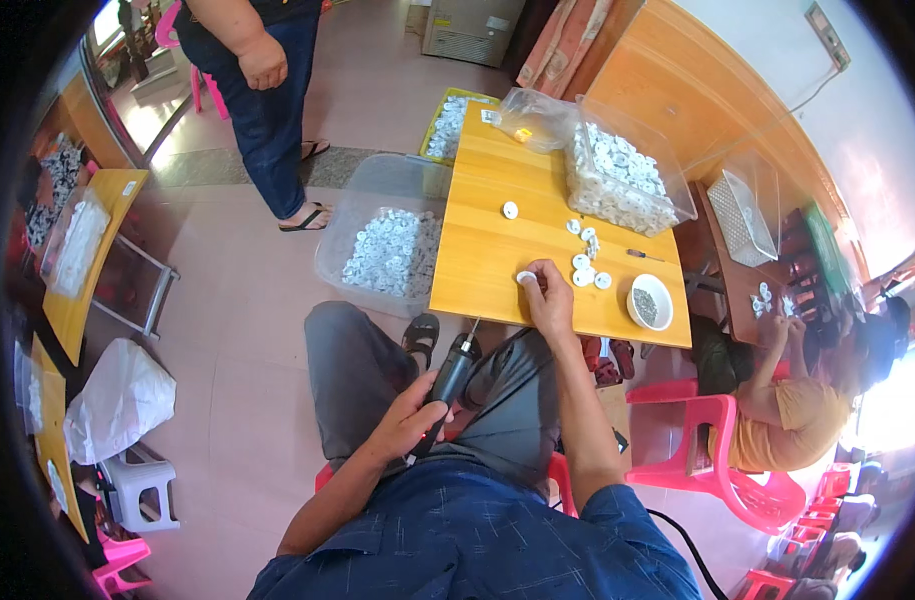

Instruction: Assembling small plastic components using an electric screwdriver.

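At the near edge of the bench [492, 280], the right hand [547, 298] has its thumb and fingers closed on a small white disc [525, 277]. Below, over the lap, the left hand [417, 418] is wrapped around a black power driver [451, 372], its slim bit [473, 326] pointing up toward the edge; whether the tip touches the wood I cannot tell.

The bit looks like the first risk: brought up carelessly, it could catch the edge or skid off the disc into the fingers beside it. A light pinch could also let the disc twist or drop toward the lap.

Just beyond the right hand lie several loose discs [583, 262], near enough for a sideways sweep to scatter them. A white bowl [665, 300] of small metal pieces [645, 303] stands near the right corner; an outward swing of the forearm might tip it over the side. A small dark hand tool [637, 253] lies behind it and could roll if nudged.

Farther back, a clear bin [587, 190] is heaped with white parts, so a knock could spill some. Left of the bench, a floor tub [337, 220] might catch strays, mixing them in.
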The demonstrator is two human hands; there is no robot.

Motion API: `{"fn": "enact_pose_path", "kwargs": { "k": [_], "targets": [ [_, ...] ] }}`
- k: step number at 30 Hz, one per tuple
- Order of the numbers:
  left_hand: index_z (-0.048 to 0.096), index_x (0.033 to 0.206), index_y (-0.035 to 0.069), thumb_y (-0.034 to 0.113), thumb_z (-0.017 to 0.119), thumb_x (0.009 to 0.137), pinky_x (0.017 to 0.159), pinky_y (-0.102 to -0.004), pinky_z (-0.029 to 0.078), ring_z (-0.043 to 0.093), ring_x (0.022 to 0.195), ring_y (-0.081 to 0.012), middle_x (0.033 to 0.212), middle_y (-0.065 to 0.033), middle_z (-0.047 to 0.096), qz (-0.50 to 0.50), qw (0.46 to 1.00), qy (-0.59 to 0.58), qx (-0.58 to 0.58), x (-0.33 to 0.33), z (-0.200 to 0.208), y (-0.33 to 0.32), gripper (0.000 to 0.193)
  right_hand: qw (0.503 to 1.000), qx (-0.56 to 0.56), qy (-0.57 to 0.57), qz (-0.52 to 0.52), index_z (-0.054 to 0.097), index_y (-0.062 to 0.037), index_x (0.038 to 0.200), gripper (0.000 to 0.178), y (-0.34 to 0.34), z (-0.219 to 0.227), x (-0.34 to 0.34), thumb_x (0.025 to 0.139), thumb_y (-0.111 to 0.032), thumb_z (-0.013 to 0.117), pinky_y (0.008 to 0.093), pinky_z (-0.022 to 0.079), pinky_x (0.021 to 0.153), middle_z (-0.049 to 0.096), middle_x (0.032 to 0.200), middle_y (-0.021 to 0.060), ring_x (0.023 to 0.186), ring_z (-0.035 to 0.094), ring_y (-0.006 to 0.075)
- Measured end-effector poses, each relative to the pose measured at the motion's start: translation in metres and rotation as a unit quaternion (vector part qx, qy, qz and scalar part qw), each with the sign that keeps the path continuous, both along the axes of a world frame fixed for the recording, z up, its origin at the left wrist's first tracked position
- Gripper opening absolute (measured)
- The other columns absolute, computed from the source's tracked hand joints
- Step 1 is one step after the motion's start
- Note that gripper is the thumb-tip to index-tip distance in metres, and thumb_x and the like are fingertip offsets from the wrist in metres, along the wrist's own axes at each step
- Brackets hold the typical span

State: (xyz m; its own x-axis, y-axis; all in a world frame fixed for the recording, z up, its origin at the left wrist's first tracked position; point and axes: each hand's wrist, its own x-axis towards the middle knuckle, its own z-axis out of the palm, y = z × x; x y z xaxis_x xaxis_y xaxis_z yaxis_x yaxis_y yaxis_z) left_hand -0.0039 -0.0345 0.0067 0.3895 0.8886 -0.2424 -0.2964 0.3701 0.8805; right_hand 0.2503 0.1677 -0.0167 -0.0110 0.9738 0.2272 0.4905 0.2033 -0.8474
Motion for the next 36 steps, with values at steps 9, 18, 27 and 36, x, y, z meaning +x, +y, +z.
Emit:
{"fn": "enact_pose_path", "kwargs": {
  "k": [9,18,27,36],
  "targets": [
    [0.04,0.141,0.002,0.015,0.052,0.097,0.062,-0.0263,0.05,0.059,0.069,-0.0118,0.091,-0.0057,0.059,0.017,1.0,0.01,-0.009,0.0,0.002,0.003,0.048,0.986,-0.068,0.126,0.089,0.067,-0.003,0.107,0.015,-0.034,-0.012,-0.045,0.092,-0.002,0.066,0.0208,0.048,0.07,0.063,0.088,-0.003,0.076,0.056,0.0046],
    [0.041,0.14,0.004,0.015,0.05,0.096,0.06,-0.0262,0.05,0.059,0.066,-0.0119,0.089,-0.0053,0.06,0.024,0.999,0.023,-0.01,-0.001,0.005,0.005,0.047,0.988,-0.063,0.111,0.087,0.069,-0.003,0.101,0.011,-0.05,-0.008,-0.067,0.09,-0.004,0.07,0.0187,0.046,0.064,0.063,0.079,-0.0057,0.07,0.054,0.0018],
    [0.044,0.137,0.004,0.015,0.048,0.094,0.059,-0.0263,0.051,0.06,0.066,-0.0123,0.088,-0.0059,0.061,0.03,0.999,0.024,-0.018,0.002,0.001,0.009,0.044,0.989,-0.048,0.121,0.07,0.071,-0.0041,0.097,0.011,-0.048,-0.021,-0.065,0.086,-0.004,0.073,0.0194,0.044,0.058,0.061,0.073,-0.0057,0.063,0.05,0.0015],
    [0.045,0.135,0.004,0.014,0.049,0.094,0.058,-0.0266,0.051,0.06,0.065,-0.0127,0.088,-0.0066,0.061,0.039,0.999,0.014,-0.023,0.002,-0.005,0.01,0.042,0.991,-0.045,0.102,0.078,0.069,-0.0011,0.1,0.01,-0.051,-0.015,-0.065,0.09,-0.002,0.07,0.0162,0.044,0.063,0.06,0.078,-0.0074,0.069,0.052,0.0]
  ]
}}
